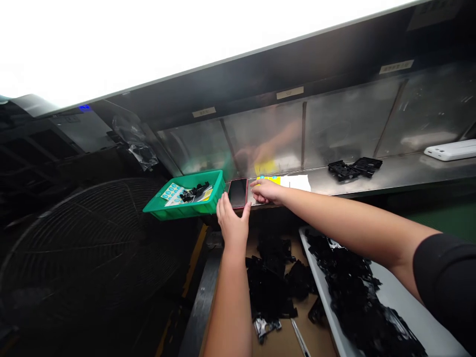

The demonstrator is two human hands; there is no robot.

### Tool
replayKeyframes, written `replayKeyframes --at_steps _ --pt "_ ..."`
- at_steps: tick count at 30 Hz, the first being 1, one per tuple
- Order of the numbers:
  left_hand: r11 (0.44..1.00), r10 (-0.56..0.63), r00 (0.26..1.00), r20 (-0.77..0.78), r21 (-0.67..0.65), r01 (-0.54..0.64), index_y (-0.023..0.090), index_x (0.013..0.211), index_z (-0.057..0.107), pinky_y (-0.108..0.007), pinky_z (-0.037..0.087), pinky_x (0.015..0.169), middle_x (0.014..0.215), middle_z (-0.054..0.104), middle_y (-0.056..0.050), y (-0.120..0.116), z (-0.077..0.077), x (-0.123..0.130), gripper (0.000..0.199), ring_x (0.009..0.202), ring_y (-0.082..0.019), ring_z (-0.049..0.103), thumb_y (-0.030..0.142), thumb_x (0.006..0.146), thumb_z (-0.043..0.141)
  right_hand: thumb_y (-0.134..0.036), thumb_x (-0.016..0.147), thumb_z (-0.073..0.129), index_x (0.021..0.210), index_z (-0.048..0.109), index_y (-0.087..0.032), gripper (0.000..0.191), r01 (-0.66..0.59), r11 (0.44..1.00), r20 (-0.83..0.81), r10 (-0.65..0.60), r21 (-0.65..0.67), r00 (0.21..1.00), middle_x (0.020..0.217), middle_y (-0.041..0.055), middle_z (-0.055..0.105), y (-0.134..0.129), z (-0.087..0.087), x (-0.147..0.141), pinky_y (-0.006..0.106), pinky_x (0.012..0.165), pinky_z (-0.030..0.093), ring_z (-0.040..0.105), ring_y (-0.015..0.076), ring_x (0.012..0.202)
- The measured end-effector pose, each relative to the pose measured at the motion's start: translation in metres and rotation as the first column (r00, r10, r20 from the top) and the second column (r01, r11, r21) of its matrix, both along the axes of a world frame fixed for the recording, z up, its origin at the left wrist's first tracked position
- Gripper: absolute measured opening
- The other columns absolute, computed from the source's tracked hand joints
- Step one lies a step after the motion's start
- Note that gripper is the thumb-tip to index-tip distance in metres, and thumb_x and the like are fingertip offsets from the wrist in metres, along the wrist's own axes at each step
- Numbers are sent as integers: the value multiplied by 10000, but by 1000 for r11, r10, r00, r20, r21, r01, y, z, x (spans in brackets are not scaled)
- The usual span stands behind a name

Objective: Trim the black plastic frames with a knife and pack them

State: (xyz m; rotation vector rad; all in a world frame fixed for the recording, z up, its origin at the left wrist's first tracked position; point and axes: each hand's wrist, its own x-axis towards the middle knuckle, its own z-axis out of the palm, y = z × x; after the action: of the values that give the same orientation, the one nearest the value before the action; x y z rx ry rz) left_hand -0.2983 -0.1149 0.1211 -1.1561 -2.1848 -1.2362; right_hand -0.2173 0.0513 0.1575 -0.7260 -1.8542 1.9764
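Observation:
A dark-screened smartphone [238, 192] with a reddish edge lies on the metal ledge beside the green tray. My left hand [233, 220] spans its lower end, fingers at the left edge and thumb at the right. Just right of the phone is my right hand [268, 191], its fingers curled together; whatever they may hold is hidden. Behind that hand, a yellow sheet with blue stickers [275, 180] shows in part, next to white paper [300, 182].
The green tray [159, 213] holds sticker sheets and black parts. Black plastic pieces [353, 168] and a white device [451, 149] sit farther right on the ledge. Below are piled black parts [271, 282], a pen [299, 337] and a white tray [322, 292]. A large fan [85, 248] stands left.

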Motion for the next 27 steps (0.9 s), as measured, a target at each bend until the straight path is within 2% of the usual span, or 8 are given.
replayKeyframes --at_steps 2,5,7,10,14,18,23,27 --pt "995 -84 990 -111 52 91 172 1406 654 -496 443 1235 1504 661 -185 -19 23 -5 533 1435 -338 590 457 957 697 -300 1077 644 1307 650 -163 268 17 1000 -81 -18 -11 997 1038 44 731 -1 -4 9 279 675 609 692 138 755" --pt "984 -75 952 -296 132 118 201 1199 738 -467 511 1140 1244 764 -138 -37 75 -46 340 1217 -295 699 433 1036 550 -138 1036 545 1198 654 -167 197 8 1000 -214 -13 -25 977 688 -60 620 -1 -7 22 165 432 339 411 56 426" --pt "994 71 976 -204 -67 -87 187 1368 654 -453 511 1138 1363 708 -150 -35 110 -91 457 1272 -295 667 459 1037 494 -117 966 567 1059 667 -163 144 -15 999 -277 6 -30 961 599 -76 582 -2 -8 27 169 395 245 334 49 382" --pt "844 167 984 -65 -507 -177 156 1364 674 -501 535 1094 1427 679 -201 -16 141 -153 622 1330 -394 636 545 880 656 -148 874 638 923 657 -169 56 -44 998 -333 29 -37 942 554 -77 571 -4 -8 28 179 379 197 319 52 373" --pt "680 189 982 26 -725 -112 175 1053 808 -485 578 981 1245 774 -205 5 142 -191 645 1217 -471 694 610 580 859 -168 833 647 894 662 -174 63 -67 997 -367 46 -46 929 542 -76 566 -2 -8 25 186 382 185 305 56 374" --pt "606 192 981 25 -789 -98 181 1073 829 -459 576 934 1287 771 -199 13 130 -202 660 1209 -477 704 631 591 825 -169 813 638 897 670 -175 91 -74 996 -375 52 -46 925 548 -75 579 -1 -9 24 187 388 196 313 56 375" --pt "597 177 984 11 -796 -99 185 1087 843 -404 565 788 1236 802 -179 11 129 -210 547 1104 -426 744 546 682 777 -171 792 620 900 671 -169 119 -73 996 -379 52 -42 924 540 -77 589 -2 -10 24 183 394 188 328 55 380" --pt "658 224 974 -25 -733 -170 178 1078 849 -412 549 721 962 823 -167 -3 145 -207 517 949 -410 752 569 757 740 -189 788 637 906 674 -170 125 -78 996 -386 53 -51 921 548 -79 589 -2 -10 24 188 391 188 321 53 380"
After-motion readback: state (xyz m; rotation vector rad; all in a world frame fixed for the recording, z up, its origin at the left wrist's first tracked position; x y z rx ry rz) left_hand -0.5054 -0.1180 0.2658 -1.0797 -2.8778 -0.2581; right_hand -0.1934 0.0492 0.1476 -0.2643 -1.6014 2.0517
